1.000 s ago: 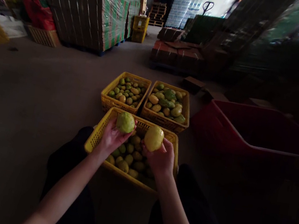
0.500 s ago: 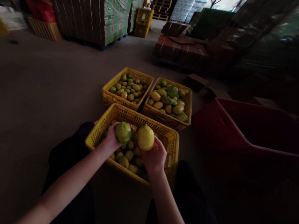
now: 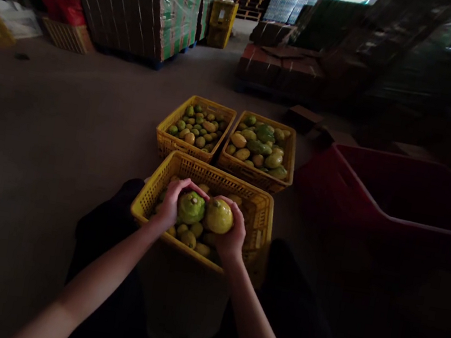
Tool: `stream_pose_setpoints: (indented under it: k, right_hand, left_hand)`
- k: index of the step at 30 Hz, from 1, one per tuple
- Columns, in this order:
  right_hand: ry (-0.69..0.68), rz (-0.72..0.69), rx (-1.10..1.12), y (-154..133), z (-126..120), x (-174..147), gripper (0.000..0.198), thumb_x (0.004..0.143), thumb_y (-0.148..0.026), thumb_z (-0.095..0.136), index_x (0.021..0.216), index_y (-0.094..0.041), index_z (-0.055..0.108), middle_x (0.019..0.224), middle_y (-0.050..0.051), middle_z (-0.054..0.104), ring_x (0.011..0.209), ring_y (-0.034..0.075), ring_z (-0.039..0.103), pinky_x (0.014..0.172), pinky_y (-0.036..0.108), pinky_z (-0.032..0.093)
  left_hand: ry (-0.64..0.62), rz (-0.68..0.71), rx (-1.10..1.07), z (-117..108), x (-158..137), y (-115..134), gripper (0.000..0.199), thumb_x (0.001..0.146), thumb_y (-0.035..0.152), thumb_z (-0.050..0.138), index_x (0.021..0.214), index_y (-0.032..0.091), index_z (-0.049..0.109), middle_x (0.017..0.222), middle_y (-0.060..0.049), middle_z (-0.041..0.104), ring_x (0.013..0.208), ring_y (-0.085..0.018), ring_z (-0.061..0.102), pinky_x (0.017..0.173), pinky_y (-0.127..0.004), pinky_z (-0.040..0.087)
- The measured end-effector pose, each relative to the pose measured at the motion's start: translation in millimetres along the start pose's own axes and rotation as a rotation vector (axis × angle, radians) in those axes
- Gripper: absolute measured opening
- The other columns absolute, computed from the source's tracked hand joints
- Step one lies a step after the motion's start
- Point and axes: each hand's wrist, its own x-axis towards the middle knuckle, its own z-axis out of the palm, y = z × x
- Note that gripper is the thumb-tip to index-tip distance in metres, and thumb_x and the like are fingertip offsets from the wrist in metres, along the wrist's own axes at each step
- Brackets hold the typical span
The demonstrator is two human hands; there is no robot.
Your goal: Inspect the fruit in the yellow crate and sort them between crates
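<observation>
1. Hands: two, both bare and both occupied. Left hand point(image 3: 171, 204) is cupped round one glossy, round green fruit point(image 3: 191, 208), fingers reaching along its far side; right hand point(image 3: 234, 235) grips one glossy, round yellow fruit point(image 3: 219, 217) by its right side.

2. Held fruit: two, side by side above the near yellow perforated plastic crate point(image 3: 261, 227). Whether they actually touch cannot be told.

3. Crates within reach: three. Behind the near one stand the far-left yellow plastic crate point(image 3: 182, 147) and the far-right yellow plastic crate point(image 3: 251, 176). All three hold loose green and yellow fruit point(image 3: 188, 239) (too many, and too dim, for a sound count).

4. Other containers: one large dark-red tub point(image 3: 337, 178), right of the crates.

5. Edges and room: the near crate's walls rise above its contents, and both hands are inside its rim outline as seen from above. Only a narrow gap separates the two far crates. Grey floor point(image 3: 65, 126) stretches broadly to the left; a thinner strip lies between the far-right crate and the tub. Two dark-clothed legs point(image 3: 107, 230) flank the near crate.

6. Changes: half a second ago a visible gap parted the two held fruits; they now sit closer together and the yellow one lower. The camera has tipped downward. Crates and tub keep their arrangement.
</observation>
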Motion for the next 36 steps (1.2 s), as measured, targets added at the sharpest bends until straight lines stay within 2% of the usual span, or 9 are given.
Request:
stream_pose_setpoints:
  k: [4, 7, 9, 12, 16, 20, 24, 32, 36]
  right_hand:
    - [0.063, 0.26, 0.009, 11.0, 1.1, 11.5, 0.037, 0.077, -0.057, 0.061, 0.074, -0.021, 0.07, 0.061, -0.001, 0.069, 0.068, 0.019, 0.068, 0.058, 0.027, 0.056]
    - [0.167, 0.29, -0.067, 18.4, 1.0, 17.4, 0.037, 0.076, -0.058, 0.064, 0.071, -0.021, 0.067, 0.057, -0.003, 0.067, 0.064, 0.018, 0.068, 0.057, 0.027, 0.056]
    - [0.184, 0.331, -0.066, 19.5, 1.0, 20.3, 0.032, 0.076, -0.053, 0.065, 0.075, -0.021, 0.067, 0.057, -0.003, 0.067, 0.062, 0.018, 0.067, 0.055, 0.027, 0.057]
    - [0.152, 0.41, 0.022, 13.0, 2.2, 23.1, 0.026, 0.077, -0.046, 0.065, 0.08, -0.02, 0.067, 0.058, -0.002, 0.068, 0.059, 0.019, 0.067, 0.053, 0.029, 0.057]
    - [0.127, 0.426, 0.087, -4.0, 4.2, 21.4, 0.016, 0.076, -0.035, 0.062, 0.071, -0.02, 0.064, 0.053, -0.002, 0.065, 0.055, 0.018, 0.066, 0.053, 0.028, 0.057]
    - [0.116, 0.592, 0.115, -12.1, 6.1, 15.2, 0.024, 0.078, -0.034, 0.053, 0.061, -0.019, 0.061, 0.048, 0.001, 0.062, 0.053, 0.02, 0.065, 0.053, 0.031, 0.057]
    - [0.063, 0.687, 0.122, -7.7, 5.2, 11.7, 0.03, 0.078, -0.037, 0.052, 0.057, -0.018, 0.062, 0.046, 0.003, 0.062, 0.05, 0.02, 0.063, 0.053, 0.032, 0.057]
    - [-0.292, 0.516, 0.138, -13.6, -4.1, 13.2, 0.034, 0.077, -0.042, 0.059, 0.055, -0.016, 0.064, 0.052, 0.005, 0.064, 0.043, 0.016, 0.057, 0.043, 0.026, 0.05]
    - [-0.247, 0.594, 0.171, -14.0, -1.7, 12.4, 0.037, 0.081, -0.043, 0.054, 0.058, -0.016, 0.064, 0.053, 0.005, 0.065, 0.043, 0.017, 0.059, 0.044, 0.029, 0.052]
  left_hand:
    - [0.27, -0.2, -0.151, 5.5, 2.2, -7.3, 0.028, 0.082, 0.028, 0.046, 0.059, 0.019, 0.061, 0.057, -0.003, 0.063, 0.073, -0.022, 0.067, 0.074, -0.03, 0.051]
    - [0.509, -0.465, -0.211, 4.0, 5.8, -12.5, 0.022, 0.082, 0.03, 0.05, 0.062, 0.022, 0.053, 0.054, 0.001, 0.056, 0.077, -0.022, 0.068, 0.076, -0.034, 0.053]
    - [0.541, -0.509, -0.222, 1.3, 9.1, -11.6, 0.017, 0.081, 0.03, 0.053, 0.067, 0.022, 0.054, 0.06, 0.001, 0.059, 0.078, -0.022, 0.067, 0.076, -0.037, 0.054]
    - [0.458, -0.463, -0.266, -2.4, 13.3, -2.9, 0.008, 0.08, 0.028, 0.057, 0.075, 0.022, 0.059, 0.068, 0.0, 0.063, 0.075, -0.021, 0.067, 0.075, -0.037, 0.055]
    - [0.341, -0.443, -0.388, -5.6, 12.9, 7.5, 0.015, 0.082, 0.027, 0.052, 0.08, 0.019, 0.064, 0.07, -0.005, 0.066, 0.07, -0.021, 0.068, 0.069, -0.035, 0.057]
    - [0.181, -0.436, -0.436, -8.4, 12.2, 1.4, 0.023, 0.086, 0.024, 0.046, 0.075, 0.015, 0.064, 0.07, -0.007, 0.069, 0.066, -0.019, 0.068, 0.064, -0.03, 0.057]
    - [0.076, -0.443, -0.298, -8.9, 16.1, -4.3, 0.03, 0.086, 0.026, 0.046, 0.065, 0.014, 0.064, 0.062, -0.006, 0.067, 0.057, -0.016, 0.065, 0.06, -0.027, 0.054]
    - [-0.389, -0.418, 0.154, -10.1, 11.1, 9.0, 0.039, 0.079, 0.035, 0.046, 0.052, 0.016, 0.066, 0.053, -0.009, 0.067, 0.049, -0.02, 0.063, 0.052, -0.03, 0.049]
    - [-0.328, -0.418, 0.071, -8.8, 7.1, 6.7, 0.037, 0.078, 0.033, 0.045, 0.056, 0.013, 0.067, 0.055, -0.009, 0.067, 0.051, -0.021, 0.064, 0.05, -0.029, 0.049]
